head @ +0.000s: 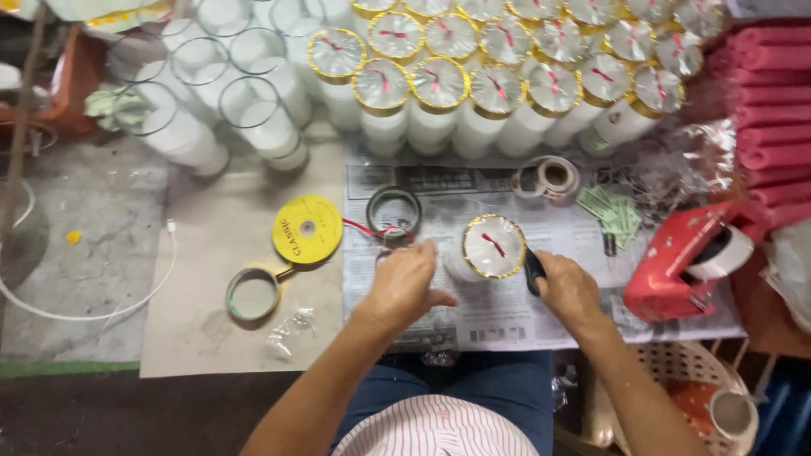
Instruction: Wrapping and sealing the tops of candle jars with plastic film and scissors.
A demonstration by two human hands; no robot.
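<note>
I am seeing the yellow ribbon spool (307,229) lying flat on the brown card at the left, its red ribbon (365,228) trailing rightward toward the left hand (404,283). That hand's fingers are curling together over the ribbon end, just left of the candle jar (492,247). The jar is standing upright on the newspaper (507,312) covering the bench, its long axis pointing up at the camera, its gold-rimmed, red-bowed cover facing me. It is sitting between both hands. The right hand (568,289) is gripping a dark handle, probably scissors (534,272), fingers clamped round it, touching the jar's right side.
</note>
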